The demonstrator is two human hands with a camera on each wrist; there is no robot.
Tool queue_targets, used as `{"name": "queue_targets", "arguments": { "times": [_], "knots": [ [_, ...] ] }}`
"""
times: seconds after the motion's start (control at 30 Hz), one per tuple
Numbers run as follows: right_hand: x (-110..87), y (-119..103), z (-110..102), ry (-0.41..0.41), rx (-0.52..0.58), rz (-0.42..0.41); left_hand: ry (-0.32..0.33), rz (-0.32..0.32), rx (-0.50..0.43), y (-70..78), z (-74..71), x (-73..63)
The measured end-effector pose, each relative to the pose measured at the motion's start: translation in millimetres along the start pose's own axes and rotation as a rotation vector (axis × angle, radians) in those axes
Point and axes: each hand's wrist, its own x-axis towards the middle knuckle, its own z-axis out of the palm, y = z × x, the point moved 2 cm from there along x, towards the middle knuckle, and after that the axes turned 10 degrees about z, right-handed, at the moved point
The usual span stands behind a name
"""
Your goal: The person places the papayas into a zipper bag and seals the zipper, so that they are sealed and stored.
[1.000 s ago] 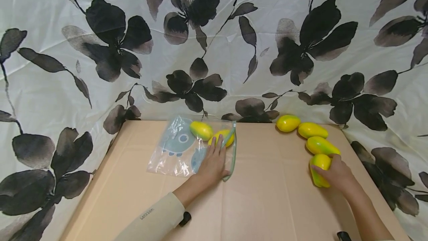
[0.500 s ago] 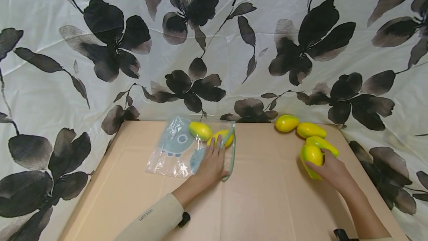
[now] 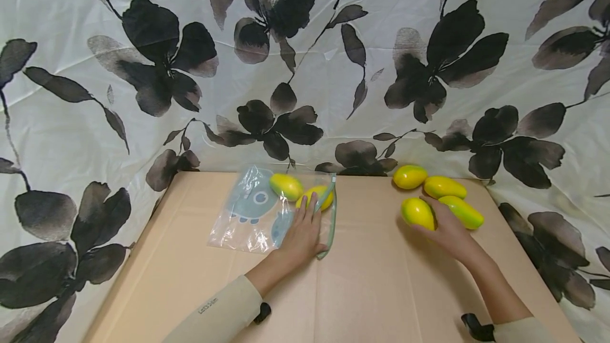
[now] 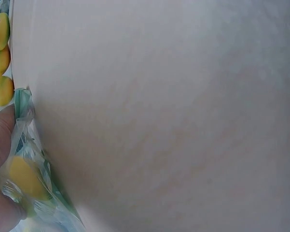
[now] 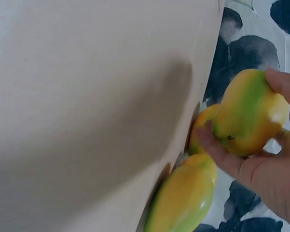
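Note:
My right hand (image 3: 448,229) grips a yellow-green mango (image 3: 418,214), with thumb and fingers on opposite sides of it in the right wrist view (image 5: 248,113). The mango is close over the board, left of a greener mango (image 3: 461,212). My left hand (image 3: 302,229) rests on a clear zip bag (image 3: 224,232) with a blue cartoon print, its fingers stretched over the plastic near the green zip edge. Inside the bag lie two mangoes, one (image 3: 286,186) farther left and one (image 3: 314,195) partly hidden under my fingers.
Two more mangoes, one rounder (image 3: 410,177) and one longer (image 3: 445,187), lie along the back edge of the tan board (image 3: 362,279). Behind and beside the board hangs a white cloth (image 3: 343,136) with dark flowers.
My right hand has lifted the nearest mango off its spot at the front of the row and carried it left and back. The left hand and bag have stayed put.

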Motion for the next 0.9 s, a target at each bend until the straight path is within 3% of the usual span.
{"name": "queue_targets", "arguments": {
  "times": [0.27,0.57,0.9],
  "knots": [
    [10.7,-19,16,-0.073,-0.005,-0.118,0.006,0.002,0.004,-0.2,0.4,0.3],
    [30.8,-40,35,-0.19,-0.025,-0.154,-0.003,-0.004,0.014,-0.2,2.2,1.2],
    [63.9,-69,52,-0.268,-0.097,-0.184,-0.014,-0.013,0.014,-0.2,0.9,4.1]
  ]
}}
